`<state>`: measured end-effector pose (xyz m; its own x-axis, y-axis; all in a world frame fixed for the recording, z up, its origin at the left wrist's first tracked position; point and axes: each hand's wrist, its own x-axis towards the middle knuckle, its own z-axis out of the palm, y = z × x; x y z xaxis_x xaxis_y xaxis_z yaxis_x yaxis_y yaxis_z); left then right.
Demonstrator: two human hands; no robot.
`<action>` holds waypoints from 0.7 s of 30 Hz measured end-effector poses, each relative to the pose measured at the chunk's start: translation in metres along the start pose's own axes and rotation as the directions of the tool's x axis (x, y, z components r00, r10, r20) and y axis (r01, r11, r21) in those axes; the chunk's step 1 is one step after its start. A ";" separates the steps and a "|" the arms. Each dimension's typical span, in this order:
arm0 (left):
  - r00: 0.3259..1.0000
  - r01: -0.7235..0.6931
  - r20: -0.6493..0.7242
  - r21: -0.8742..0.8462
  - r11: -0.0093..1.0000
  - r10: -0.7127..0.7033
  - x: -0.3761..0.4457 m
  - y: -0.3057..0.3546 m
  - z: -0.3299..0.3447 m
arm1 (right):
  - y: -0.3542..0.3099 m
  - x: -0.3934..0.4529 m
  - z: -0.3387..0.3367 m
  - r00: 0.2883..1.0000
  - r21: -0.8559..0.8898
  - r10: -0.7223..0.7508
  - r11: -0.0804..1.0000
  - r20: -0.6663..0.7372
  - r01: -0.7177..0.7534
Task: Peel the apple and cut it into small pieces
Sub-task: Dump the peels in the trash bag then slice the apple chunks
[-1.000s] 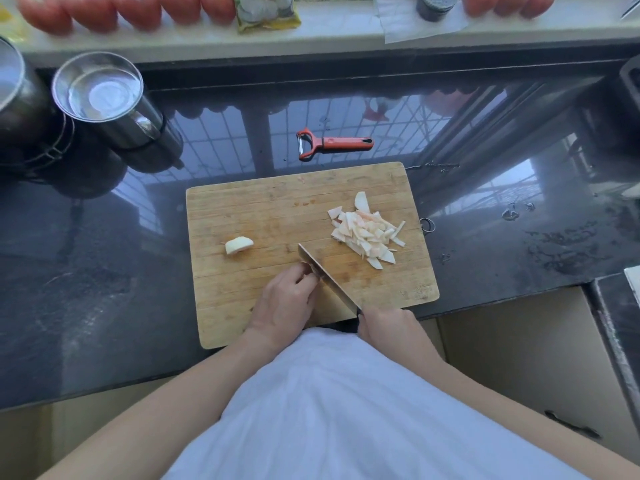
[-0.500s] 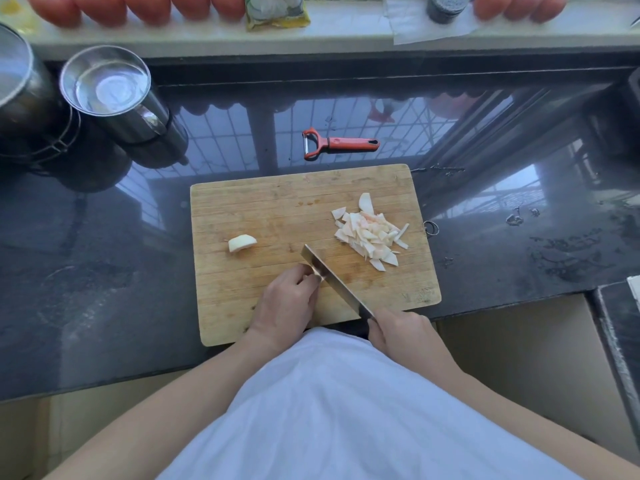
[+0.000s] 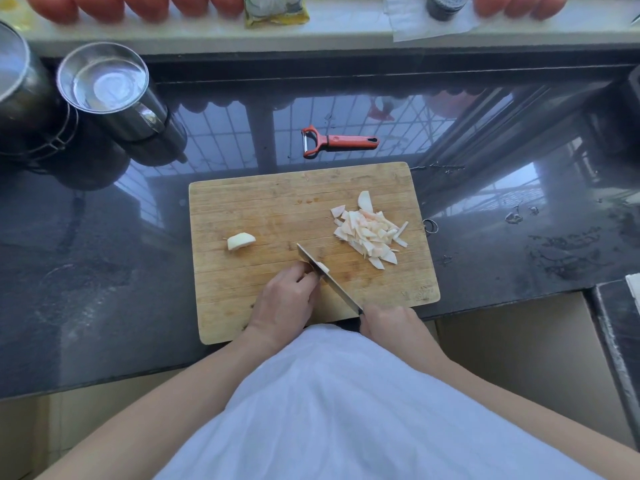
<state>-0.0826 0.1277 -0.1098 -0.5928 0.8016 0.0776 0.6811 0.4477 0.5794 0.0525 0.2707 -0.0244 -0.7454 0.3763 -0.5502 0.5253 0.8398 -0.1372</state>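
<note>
Two hands busy: left hand fingers curled on apple piece, right hand gripped knife. Best: tuck fingertips, slice thin.

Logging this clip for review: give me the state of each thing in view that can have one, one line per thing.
Knife: gripped by right hand, blade down on apple piece.
Apple piece under blade: steadied by left hand, mostly hidden.
Pile of cut apple: peeled, chopped small, on cutting board.
Lone apple chunk: peeled, uncut.
Peeler: lying idle on counter.
Steel cup: upright, open.
</note>
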 end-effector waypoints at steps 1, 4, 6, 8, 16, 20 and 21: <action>1.000 0.002 0.001 0.004 1.000 -0.002 0.000 0.000 0.000 | -0.008 0.009 -0.001 0.999 -0.001 -0.025 1.000 -0.040 0.025; 1.000 0.012 -0.010 -0.001 1.000 -0.012 0.001 0.002 0.000 | -0.019 0.033 0.004 0.990 -0.040 -0.071 0.997 -0.122 0.067; 1.000 0.010 -0.025 -0.005 1.000 -0.011 0.000 0.002 -0.001 | -0.020 0.035 0.006 0.988 -0.003 -0.062 0.998 -0.141 0.062; 0.999 -0.007 -0.043 -0.016 1.000 0.006 -0.001 0.003 -0.002 | -0.010 0.030 0.003 0.986 0.044 -0.006 0.999 -0.167 0.013; 0.998 0.025 -0.055 -0.060 0.998 -0.029 0.008 0.006 0.001 | 0.020 0.018 -0.017 0.958 0.265 0.110 0.964 -0.266 -0.037; 0.999 0.002 -0.040 -0.048 0.999 -0.003 0.010 0.005 0.004 | 0.010 0.001 -0.010 0.980 0.238 0.018 0.971 -0.196 0.030; 0.999 -0.001 -0.042 -0.045 0.999 -0.001 0.010 0.006 0.004 | 0.009 -0.001 -0.007 0.984 0.217 0.009 0.976 -0.177 0.030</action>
<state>-0.0830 0.1399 -0.1091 -0.6109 0.7839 0.1108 0.6615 0.4285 0.6155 0.0549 0.2806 -0.0196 -0.8016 0.4470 -0.3970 0.5790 0.7459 -0.3291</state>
